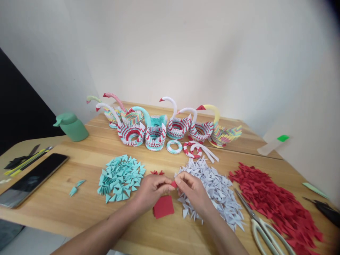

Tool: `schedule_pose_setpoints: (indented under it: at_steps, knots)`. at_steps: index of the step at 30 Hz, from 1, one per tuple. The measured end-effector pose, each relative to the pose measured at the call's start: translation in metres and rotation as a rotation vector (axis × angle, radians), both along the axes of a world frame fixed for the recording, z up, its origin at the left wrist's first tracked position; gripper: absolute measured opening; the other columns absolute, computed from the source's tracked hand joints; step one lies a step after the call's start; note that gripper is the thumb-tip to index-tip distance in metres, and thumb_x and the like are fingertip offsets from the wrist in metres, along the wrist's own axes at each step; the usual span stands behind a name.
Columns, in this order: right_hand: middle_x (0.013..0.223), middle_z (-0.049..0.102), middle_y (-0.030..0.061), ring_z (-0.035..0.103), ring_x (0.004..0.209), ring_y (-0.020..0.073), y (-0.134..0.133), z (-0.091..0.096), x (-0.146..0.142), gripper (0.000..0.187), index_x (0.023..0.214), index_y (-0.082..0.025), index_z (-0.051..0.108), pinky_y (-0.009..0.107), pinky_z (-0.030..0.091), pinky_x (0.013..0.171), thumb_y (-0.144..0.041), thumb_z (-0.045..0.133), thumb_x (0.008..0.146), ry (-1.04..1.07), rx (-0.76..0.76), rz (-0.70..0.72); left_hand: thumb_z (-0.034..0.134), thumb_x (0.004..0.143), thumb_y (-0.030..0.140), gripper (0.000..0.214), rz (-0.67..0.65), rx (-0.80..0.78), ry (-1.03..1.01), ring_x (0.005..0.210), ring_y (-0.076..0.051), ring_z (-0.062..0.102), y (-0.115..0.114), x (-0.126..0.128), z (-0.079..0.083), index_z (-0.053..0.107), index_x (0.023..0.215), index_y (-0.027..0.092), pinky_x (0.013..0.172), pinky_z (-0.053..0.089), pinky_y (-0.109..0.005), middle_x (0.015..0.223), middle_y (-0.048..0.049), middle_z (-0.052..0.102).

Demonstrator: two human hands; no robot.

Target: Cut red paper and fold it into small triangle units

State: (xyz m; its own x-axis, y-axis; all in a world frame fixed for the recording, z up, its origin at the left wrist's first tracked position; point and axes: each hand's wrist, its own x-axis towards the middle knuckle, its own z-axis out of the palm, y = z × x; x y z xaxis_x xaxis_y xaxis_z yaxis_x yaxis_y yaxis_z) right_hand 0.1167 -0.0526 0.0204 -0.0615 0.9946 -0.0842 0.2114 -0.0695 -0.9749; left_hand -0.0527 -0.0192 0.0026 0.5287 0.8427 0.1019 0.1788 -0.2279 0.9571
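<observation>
My left hand (pixel 155 187) and my right hand (pixel 191 188) meet over the middle of the table, their fingertips pinching a small red piece of folded paper (pixel 174 184) from both sides. Most of that piece is hidden by the fingers. Just below them lies a stack of red paper rectangles (pixel 163 207). A few red folded pieces (pixel 157 172) rest behind my left hand. To the left spreads a pile of teal paper triangles (pixel 120 177), and a pile of pale lilac triangles (pixel 215 187) lies partly under my right hand.
Several folded-paper swans (pixel 131 134) stand along the back, with paper rings (pixel 174 146) before them. Scissors (pixel 259 219) lie beside a red triangle pile (pixel 276 198) at right. A phone (pixel 32 180) and a green jug (pixel 71 126) are at left.
</observation>
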Motion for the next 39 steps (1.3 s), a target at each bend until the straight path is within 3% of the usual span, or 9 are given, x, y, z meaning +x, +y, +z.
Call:
schedule_pose_setpoints:
  at_steps: [8, 13, 16, 19, 23, 34, 39]
  knots:
    - [0.055, 0.046, -0.0056, 0.042, 0.051, 0.0099, -0.0024, -0.0030, -0.0019, 0.032, 0.069, -0.018, 0.055, 0.021, 0.032, 0.049, -0.046, 0.054, 0.084, -0.076, 0.065, 0.034, 0.056, 0.079, 0.023, 0.021, 0.087, 0.157, 0.134, 0.052, -0.010, 0.044, -0.0034, 0.0034, -0.0001, 0.061, 0.061, 0.014, 0.052, 0.031, -0.019, 0.053, 0.0021, 0.054]
    - [0.051, 0.049, -0.0055, 0.045, 0.047, 0.0097, 0.0006, -0.0034, 0.0016, 0.037, 0.065, -0.018, 0.054, 0.021, 0.034, 0.048, -0.051, 0.057, 0.080, 0.044, -0.008, 0.011, 0.061, 0.080, 0.027, 0.016, 0.064, 0.185, 0.145, 0.056, -0.011, 0.051, -0.0028, 0.0016, -0.0037, 0.062, 0.068, 0.016, 0.054, 0.035, -0.019, 0.061, 0.0013, 0.062]
    - [0.049, 0.048, -0.0064, 0.045, 0.043, 0.0088, 0.0027, -0.0071, 0.0039, 0.038, 0.064, -0.018, 0.053, 0.020, 0.034, 0.047, -0.052, 0.058, 0.080, 0.130, -0.049, -0.032, 0.065, 0.079, 0.029, 0.013, 0.105, 0.417, 0.183, 0.066, -0.014, 0.057, -0.0028, -0.0011, -0.0028, 0.063, 0.074, 0.017, 0.063, 0.038, -0.022, 0.071, -0.0016, 0.066]
    - [0.049, 0.047, -0.0070, 0.044, 0.042, 0.0076, 0.0031, -0.0102, 0.0038, 0.038, 0.063, -0.017, 0.052, 0.020, 0.035, 0.045, -0.050, 0.059, 0.080, 0.196, -0.072, -0.044, 0.056, 0.087, 0.026, 0.016, 0.090, 0.719, 0.194, 0.070, -0.015, 0.057, -0.0050, -0.0019, 0.0001, 0.062, 0.075, 0.017, 0.068, 0.038, -0.026, 0.073, -0.0036, 0.067]
    - [0.048, 0.048, -0.0065, 0.043, 0.041, 0.0068, 0.0018, -0.0102, 0.0013, 0.038, 0.062, -0.017, 0.052, 0.019, 0.035, 0.044, -0.050, 0.060, 0.080, 0.203, -0.090, -0.033, 0.052, 0.089, 0.019, 0.015, 0.094, 0.900, 0.184, 0.069, -0.014, 0.055, -0.0065, -0.0004, 0.0027, 0.062, 0.078, 0.017, 0.069, 0.038, -0.027, 0.073, -0.0040, 0.067]
    - [0.048, 0.047, -0.0063, 0.043, 0.044, 0.0074, -0.0005, -0.0089, -0.0001, 0.038, 0.061, -0.018, 0.051, 0.020, 0.038, 0.047, -0.050, 0.059, 0.080, 0.165, -0.095, 0.007, 0.050, 0.089, 0.013, 0.017, 0.057, 0.932, 0.132, 0.072, -0.014, 0.057, -0.0047, -0.0009, 0.0008, 0.062, 0.078, 0.017, 0.071, 0.039, -0.027, 0.078, -0.0036, 0.068]
    - [0.050, 0.046, -0.0057, 0.042, 0.045, 0.0080, -0.0007, -0.0051, 0.0015, 0.037, 0.064, -0.018, 0.052, 0.020, 0.032, 0.045, -0.050, 0.055, 0.082, 0.019, -0.034, 0.029, 0.049, 0.090, 0.022, 0.019, 0.044, 0.663, 0.183, 0.071, -0.015, 0.056, -0.0075, 0.0021, 0.0031, 0.057, 0.073, 0.017, 0.072, 0.040, -0.027, 0.073, -0.0026, 0.063]
